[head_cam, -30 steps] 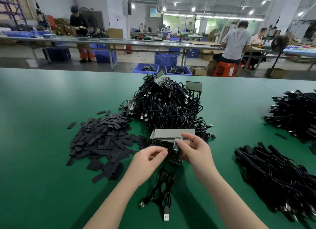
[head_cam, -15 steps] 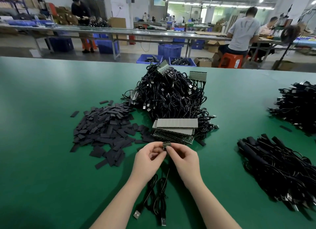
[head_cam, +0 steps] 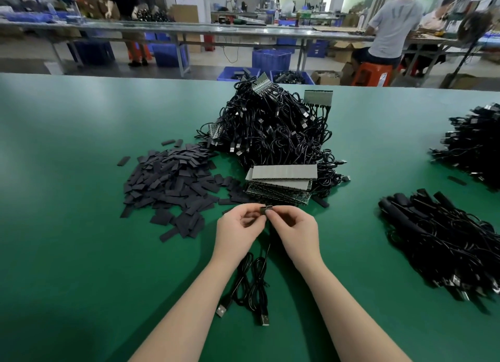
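Observation:
My left hand and my right hand meet over the green table, and both pinch a small circuit board piece between their fingertips. A thin black cable hangs from that piece and lies coiled between my forearms, with two USB plugs at its near end. Just beyond my hands lies a stack of panelised circuit boards with grey tape on top.
A big heap of black USB cables rises behind the stack. Several dark flat sleeves are scattered to the left. Two more cable bundles lie at the right. Other workers, benches and blue crates fill the background.
My hands drew back from the board stack toward me, carrying the small piece with its cable. The stack now lies untouched on the table.

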Motion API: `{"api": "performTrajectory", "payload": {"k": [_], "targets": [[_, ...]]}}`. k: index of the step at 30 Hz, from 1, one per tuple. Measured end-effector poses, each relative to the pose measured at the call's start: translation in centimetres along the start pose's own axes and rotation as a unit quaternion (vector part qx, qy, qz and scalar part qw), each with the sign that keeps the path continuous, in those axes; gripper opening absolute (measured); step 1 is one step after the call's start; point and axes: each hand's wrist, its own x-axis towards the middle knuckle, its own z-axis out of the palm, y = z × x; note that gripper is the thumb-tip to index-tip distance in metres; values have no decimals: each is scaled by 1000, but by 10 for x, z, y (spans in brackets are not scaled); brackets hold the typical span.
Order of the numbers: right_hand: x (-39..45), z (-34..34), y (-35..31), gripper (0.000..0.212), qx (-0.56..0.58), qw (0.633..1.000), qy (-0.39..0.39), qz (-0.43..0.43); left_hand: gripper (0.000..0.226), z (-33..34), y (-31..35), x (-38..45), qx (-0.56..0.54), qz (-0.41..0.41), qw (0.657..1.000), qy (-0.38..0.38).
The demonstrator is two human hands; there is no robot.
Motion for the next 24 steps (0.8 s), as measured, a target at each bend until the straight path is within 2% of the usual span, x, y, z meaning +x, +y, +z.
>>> {"api": "performTrajectory", "payload": {"k": [8,15,24], "targets": [[-3,-2,-1,6,-1,1000,-5,5,27,1,0,1,37,-11,999,1],[-2,-5,-1,8,25,999,2,23,25,0,0,4,13,-28,999,-20],[-3,-3,-3,13,3,1000,-10,12,24,1,-3,3,83,-16,996,7]]}}
